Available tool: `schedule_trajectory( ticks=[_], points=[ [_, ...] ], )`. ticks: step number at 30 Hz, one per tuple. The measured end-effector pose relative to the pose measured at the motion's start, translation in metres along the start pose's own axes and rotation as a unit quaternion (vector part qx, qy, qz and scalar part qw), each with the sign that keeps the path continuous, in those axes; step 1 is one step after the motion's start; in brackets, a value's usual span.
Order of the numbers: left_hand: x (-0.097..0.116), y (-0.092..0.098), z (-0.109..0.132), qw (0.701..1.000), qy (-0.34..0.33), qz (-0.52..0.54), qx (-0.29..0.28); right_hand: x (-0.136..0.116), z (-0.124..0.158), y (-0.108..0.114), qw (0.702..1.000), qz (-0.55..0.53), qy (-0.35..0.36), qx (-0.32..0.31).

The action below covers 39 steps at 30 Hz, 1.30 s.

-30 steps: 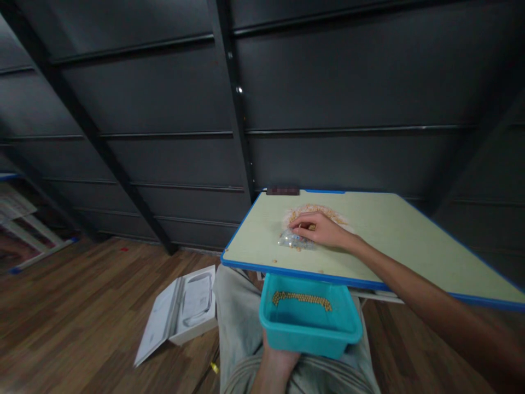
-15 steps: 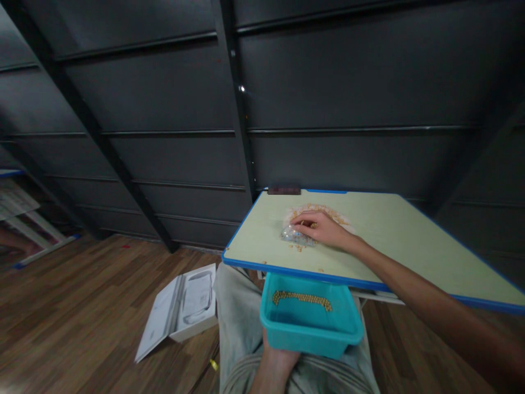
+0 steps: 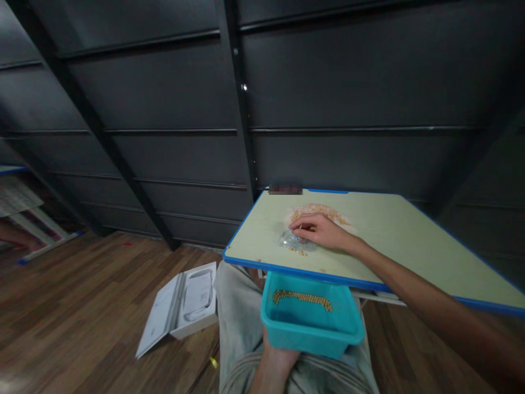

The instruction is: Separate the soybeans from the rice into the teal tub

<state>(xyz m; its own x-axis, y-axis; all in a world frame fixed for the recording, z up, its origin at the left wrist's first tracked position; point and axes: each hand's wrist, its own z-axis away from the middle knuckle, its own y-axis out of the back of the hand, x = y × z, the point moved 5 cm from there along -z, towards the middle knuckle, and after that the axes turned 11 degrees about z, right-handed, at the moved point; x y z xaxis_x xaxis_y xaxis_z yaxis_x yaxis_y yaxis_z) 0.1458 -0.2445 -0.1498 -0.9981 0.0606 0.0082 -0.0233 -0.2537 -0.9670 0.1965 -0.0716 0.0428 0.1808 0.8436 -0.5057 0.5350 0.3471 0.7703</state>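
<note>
It looks like a bare, makeshift workroom rather than a lived-in home. A dark grey panelled wall (image 3: 164, 98) is ribbed with metal rails (image 3: 164, 131), and the floor (image 3: 82, 306) is wood-look plank. A small green counter (image 3: 389, 224) edged in blue carries a heap of golden beads (image 3: 320, 209). An opened white carton (image 3: 184, 306) lies on the floor.

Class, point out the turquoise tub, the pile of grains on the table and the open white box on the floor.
turquoise tub (image 3: 311, 339): head view, front wall.
pile of grains (image 3: 324, 209): head view, far part of the heap.
open white box (image 3: 197, 295): head view, inner tray.
</note>
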Motion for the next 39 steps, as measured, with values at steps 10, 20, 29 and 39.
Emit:
schedule_trajectory(
  ticks=[10,20,29,39],
  points=[
    [-0.001,-0.001,-0.003,0.997,0.009,-0.006,-0.074,-0.009,0.003,-0.001,0.999,-0.026,0.008,-0.018],
    [-0.001,0.006,-0.003,0.997,0.016,-0.001,-0.080,-0.014,0.005,-0.007,0.995,-0.046,-0.004,-0.089],
    [-0.001,0.004,-0.008,0.997,0.015,0.008,-0.075,-0.018,0.007,-0.007,0.992,-0.052,0.006,-0.112],
    [-0.002,-0.006,-0.002,0.994,0.029,-0.018,-0.104,0.003,-0.002,0.004,0.995,-0.057,-0.045,0.070]
  ],
)
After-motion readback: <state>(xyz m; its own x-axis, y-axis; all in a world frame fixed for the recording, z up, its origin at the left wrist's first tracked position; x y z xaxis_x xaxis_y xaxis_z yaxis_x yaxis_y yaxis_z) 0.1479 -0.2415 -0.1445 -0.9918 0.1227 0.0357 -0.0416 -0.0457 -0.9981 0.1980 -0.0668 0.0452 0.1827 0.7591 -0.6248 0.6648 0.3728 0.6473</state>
